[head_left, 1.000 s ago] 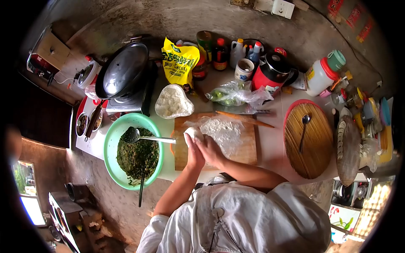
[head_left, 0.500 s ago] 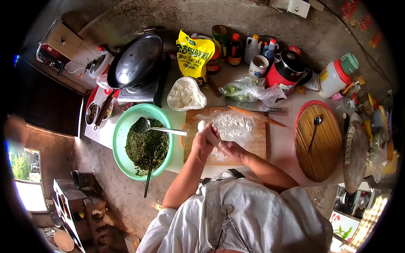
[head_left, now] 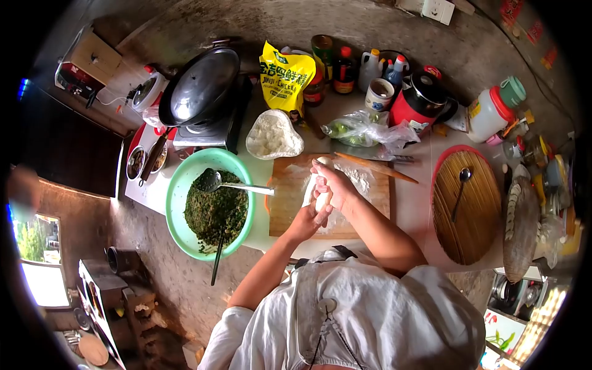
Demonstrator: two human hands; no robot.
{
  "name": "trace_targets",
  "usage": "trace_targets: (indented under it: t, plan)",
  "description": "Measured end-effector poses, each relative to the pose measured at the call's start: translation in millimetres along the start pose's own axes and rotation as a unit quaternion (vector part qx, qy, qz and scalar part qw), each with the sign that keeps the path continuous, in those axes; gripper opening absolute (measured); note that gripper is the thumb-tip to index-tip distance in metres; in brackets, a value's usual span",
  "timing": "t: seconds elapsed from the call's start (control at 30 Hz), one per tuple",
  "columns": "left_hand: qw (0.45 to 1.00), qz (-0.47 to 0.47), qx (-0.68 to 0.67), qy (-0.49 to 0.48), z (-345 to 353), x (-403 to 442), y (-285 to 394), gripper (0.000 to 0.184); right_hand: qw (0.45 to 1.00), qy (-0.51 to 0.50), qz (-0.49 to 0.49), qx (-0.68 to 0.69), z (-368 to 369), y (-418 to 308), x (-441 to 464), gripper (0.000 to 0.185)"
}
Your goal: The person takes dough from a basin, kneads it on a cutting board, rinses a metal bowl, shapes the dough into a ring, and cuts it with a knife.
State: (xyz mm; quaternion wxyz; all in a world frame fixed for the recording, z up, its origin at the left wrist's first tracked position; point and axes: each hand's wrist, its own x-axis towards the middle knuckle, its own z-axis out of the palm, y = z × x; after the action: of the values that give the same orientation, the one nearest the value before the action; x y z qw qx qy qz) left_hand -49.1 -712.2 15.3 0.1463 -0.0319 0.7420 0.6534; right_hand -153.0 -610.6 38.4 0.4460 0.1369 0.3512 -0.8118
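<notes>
A long piece of pale dough [head_left: 309, 192] is held over the floury wooden board [head_left: 287, 213]. My left hand [head_left: 306, 222] is closed around its lower part, near the board's front edge. Farther up, my right hand [head_left: 335, 186] wraps the upper part, and a rounded end of dough shows past the fingers. Between the palms, the rest of the dough is hidden. White flour [head_left: 359, 179] lies on the board beside my right hand. A wooden rolling pin [head_left: 376, 167] rests across the board's back right corner.
To the left stands a green basin [head_left: 174, 200] of chopped green filling with a ladle [head_left: 211, 181]. Behind the board are a bowl of flour [head_left: 274, 135], a yellow bag [head_left: 285, 80] and bagged vegetables [head_left: 364, 131]. A round slatted tray [head_left: 468, 216] holding a spoon lies right.
My right hand has moved up and left, from the dough's lower end to its upper part. My left hand has dropped toward the board's front edge. The dough stands more upright in view.
</notes>
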Motion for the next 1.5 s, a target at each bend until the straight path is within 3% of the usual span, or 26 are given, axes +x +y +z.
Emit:
trace_targets:
  t: [0.13,0.2,0.27,0.33,0.37,0.4,0.53,0.6,0.63,0.67,0.73,0.8,0.87,0.9,1.0,1.03,1.07,1.1,1.2,1.23,1.27,1.3,1.33,1.4,1.43,1.5]
  plan:
    - [0.995,-0.001,0.094,-0.046,-2.9,-4.8,-8.8,0.047,0.999,0.01,-0.049,0.002,-4.0,6.4,1.8,0.027]
    - [0.986,0.027,-0.144,-0.076,3.3,-2.7,-9.3,0.074,0.999,-0.024,0.038,0.027,-8.4,5.1,-2.7,0.032]
    - [0.889,-0.083,-0.439,-0.105,-1.7,4.3,-16.4,0.096,0.99,0.038,-0.006,-0.134,20.5,6.4,-22.6,0.053]
    - [0.816,-0.044,-0.574,-0.056,-2.8,18.2,-12.9,0.094,0.954,-0.031,-0.014,-0.297,15.5,14.5,-22.5,0.061]
    - [0.775,-0.018,-0.63,-0.046,-2.9,23.6,-5.2,0.093,0.881,-0.031,-0.031,-0.471,15.5,14.8,-22.8,0.063]
    - [0.743,0.016,-0.666,-0.06,0.7,24.7,12.0,0.091,0.729,-0.004,-0.324,-0.603,-3.5,37.2,-9.1,0.057]
    - [0.78,0.04,-0.619,0.082,28.3,29.2,24.9,0.073,0.428,0.27,-0.575,-0.643,-22.0,23.7,15.0,0.046]
    - [0.819,0.071,-0.559,0.104,41.2,26.8,37.3,0.069,0.829,0.189,-0.392,-0.349,-9.9,18.9,4.1,0.047]
    - [0.832,0.102,-0.528,0.135,45.1,36.0,26.2,0.065,0.944,0.196,-0.254,-0.082,9.2,16.3,-7.9,0.048]
    - [0.868,0.116,-0.461,0.14,44.3,40.2,12.0,0.065,0.953,0.167,-0.21,-0.14,1.8,23.6,-9.4,0.058]
    - [0.836,0.131,-0.521,0.112,28.9,45.8,13.1,0.068,0.947,0.151,-0.219,-0.182,-4.7,31.4,0.8,0.06]
    - [0.952,0.049,-0.239,0.185,22.2,26.2,21.1,0.071,0.926,0.136,-0.252,-0.247,-11.3,39.7,10.1,0.065]
    - [0.829,0.06,-0.548,0.093,36.8,33.4,15.3,0.076,0.899,0.123,-0.287,-0.307,-18.4,41.1,14.3,0.071]
    - [0.844,0.022,-0.531,0.071,41.1,32.1,15.2,0.08,0.883,0.198,-0.263,-0.334,-17.8,22.6,14.7,0.071]
    - [0.882,0.036,-0.434,0.179,55.9,35.8,10.1,0.081,0.901,0.156,-0.247,-0.319,7.7,24.6,-5.2,0.062]
    - [0.91,0.221,-0.214,0.279,48.7,43.6,-5.3,0.052,0.892,0.126,-0.237,-0.363,-12.1,35.1,4.0,0.055]
    - [0.83,0.345,0.02,0.437,41.3,52.1,-21.6,0.027,0.88,0.095,-0.228,-0.406,-31.9,45.5,14.0,0.053]
    - [0.829,0.315,0.038,0.461,33.6,57.5,-25.1,0.031,0.819,0.131,-0.283,-0.482,-44.2,64.7,31.0,0.054]
    - [0.938,-0.048,-0.138,0.314,17.9,28.8,-25.6,0.049,0.675,0.113,-0.281,-0.673,-29.3,72.7,17.6,0.053]
    - [0.942,-0.099,-0.162,0.276,11.4,25.8,-22.5,0.055,0.71,0.153,-0.204,-0.657,-1.6,57.8,-13.5,0.045]
    - [0.944,-0.123,-0.19,0.239,4.4,24.2,-9.1,0.048,0.886,0.115,-0.181,-0.412,-0.4,58.5,-24.0,0.038]
    - [0.942,-0.134,-0.241,0.194,1.3,27.6,16.8,0.046,0.918,0.107,-0.174,-0.34,-12.8,67.3,-13.5,0.034]
    - [0.888,-0.056,-0.433,0.142,-4.8,49.3,-20.3,0.042,0.819,0.127,-0.21,-0.518,-20.6,66.2,-4.9,0.035]
    - [0.876,0.028,-0.482,0.021,-15.0,55.7,-13.3,0.02,0.816,0.164,-0.277,-0.481,-14.1,59.6,-21.6,0.041]
    - [0.856,-0.012,-0.512,0.071,-7.2,50.9,4.3,0.017,0.851,0.115,-0.193,-0.474,-1.6,37.8,-51.3,0.05]
    - [0.873,-0.035,-0.481,0.069,-3.1,45.9,19.6,0.02,0.816,0.03,-0.238,-0.526,-15.2,38.0,-55.8,0.061]
